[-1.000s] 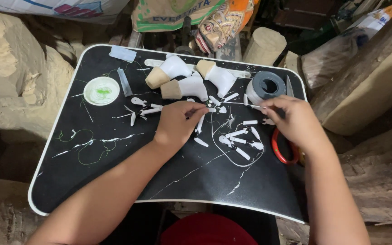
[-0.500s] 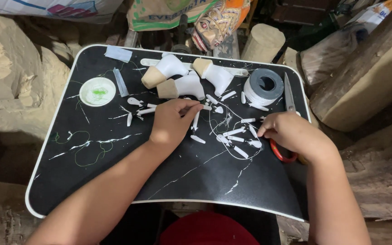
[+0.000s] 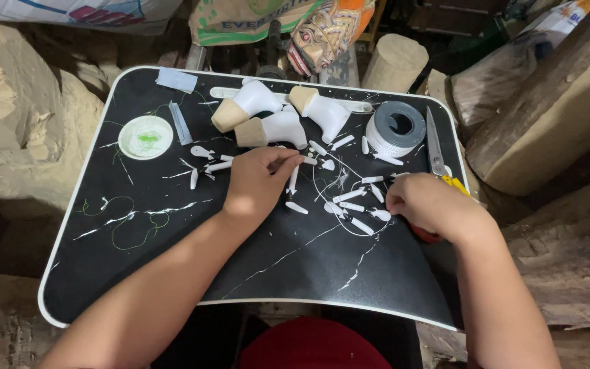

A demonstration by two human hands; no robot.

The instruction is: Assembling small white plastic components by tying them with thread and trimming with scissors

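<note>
My left hand [image 3: 259, 183] rests on a black marbled tray [image 3: 172, 273], its fingertips pinching a thin white thread or small piece near the tray's middle. My right hand [image 3: 431, 205] lies curled at the right side, fingers touching small white pieces [image 3: 353, 201] scattered there; whether it grips one I cannot tell. A thin white thread loops among the pieces. Three white-and-tan carved shapes [image 3: 274, 116] stand just beyond my left hand. A spool of white thread with a grey core [image 3: 396, 128] sits to the right of them.
Scissors [image 3: 438, 154] with yellow and red handles lie at the tray's right edge. A round white lid [image 3: 146, 137] holds green thread at the left. Green thread [image 3: 128, 222] trails nearby. Wooden blocks [image 3: 554, 102] and pale carved lumps [image 3: 15, 109] surround the tray.
My right hand has drawn back from near the spool toward me and now lies over the white pieces at the right. My left hand stays near the middle.
</note>
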